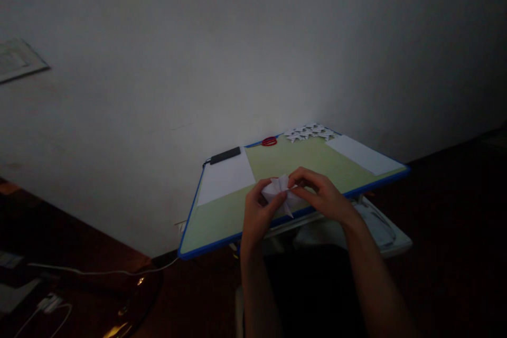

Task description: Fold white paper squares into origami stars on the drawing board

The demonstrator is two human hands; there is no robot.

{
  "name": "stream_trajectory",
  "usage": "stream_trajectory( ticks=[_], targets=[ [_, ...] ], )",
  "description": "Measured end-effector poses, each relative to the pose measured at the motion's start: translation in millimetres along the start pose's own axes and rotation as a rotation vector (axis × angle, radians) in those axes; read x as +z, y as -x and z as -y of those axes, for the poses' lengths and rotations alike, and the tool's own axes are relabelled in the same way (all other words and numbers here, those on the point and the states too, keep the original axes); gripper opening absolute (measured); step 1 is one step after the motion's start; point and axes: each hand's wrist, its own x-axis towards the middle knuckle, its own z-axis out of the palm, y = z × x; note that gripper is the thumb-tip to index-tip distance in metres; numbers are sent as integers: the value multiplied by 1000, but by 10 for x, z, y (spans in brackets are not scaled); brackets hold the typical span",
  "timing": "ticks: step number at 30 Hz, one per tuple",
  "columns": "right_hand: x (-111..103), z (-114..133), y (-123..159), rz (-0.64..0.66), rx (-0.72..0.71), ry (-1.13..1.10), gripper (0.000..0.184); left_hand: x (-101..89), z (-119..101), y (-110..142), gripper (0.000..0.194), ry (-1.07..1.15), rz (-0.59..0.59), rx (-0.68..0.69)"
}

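Above the front edge of the green-topped table (293,161), both hands work on one white folded paper (280,185) with pointed flaps. My left hand (259,208) grips its left side, thumb in front and fingers behind. My right hand (317,193) pinches the upper right part between thumb and fingertips. One paper point hangs downward between the hands. The fingers cover part of the folds, and the dim light hides fine creases.
Several small white folded paper pieces (309,132) stand in rows at the back right. Red-handled scissors (269,141) lie beside them. White sheets (225,182) lie left, another paper stack (364,154) right. A black bar-shaped object (225,155) rests back left. The wall (253,53) stands behind.
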Motion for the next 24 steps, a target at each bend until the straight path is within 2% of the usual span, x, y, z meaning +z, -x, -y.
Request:
stream_trajectory(
  ticks=[2, 6, 7, 9, 10, 12, 15, 17, 20, 24],
  targets=[
    [11, -28, -10, -16, 19, 12, 6, 9, 10, 5, 33, -16, 12, 3],
    [24, -101, -31, -111, 64, -6, 8, -60, 13, -12, 55, -42, 22, 25],
    [21, -129, -35, -141, 75, -20, 8, -122, 1, -47, 50, -80, -15, 57],
    [10, -197, -43, -178, 111, -44, 9, -314, -46, -184, 24, -270, -118, 119],
    [2, -233, -46, -183, 127, -53, 9, -440, -80, -291, 16, -383, -187, 138],
    [-13, -301, -56, -192, 145, -73, 11, -722, -157, -582, 12, -550, -221, 169],
    [-22, -364, -75, -221, 164, -95, 12, -1120, -222, -1132, 19, -757, -163, 176],
    [-20, -377, -87, -222, 168, -97, 12, -1317, -182, -1481, 31, -870, -122, 80],
    [-14, -378, -98, -216, 167, -93, 12, -1496, 6, -1849, 47, -889, -105, 10],
    [-13, -393, -98, -222, 177, -86, 11, -1604, 323, -2059, 65, -908, -58, -35]
  ],
)
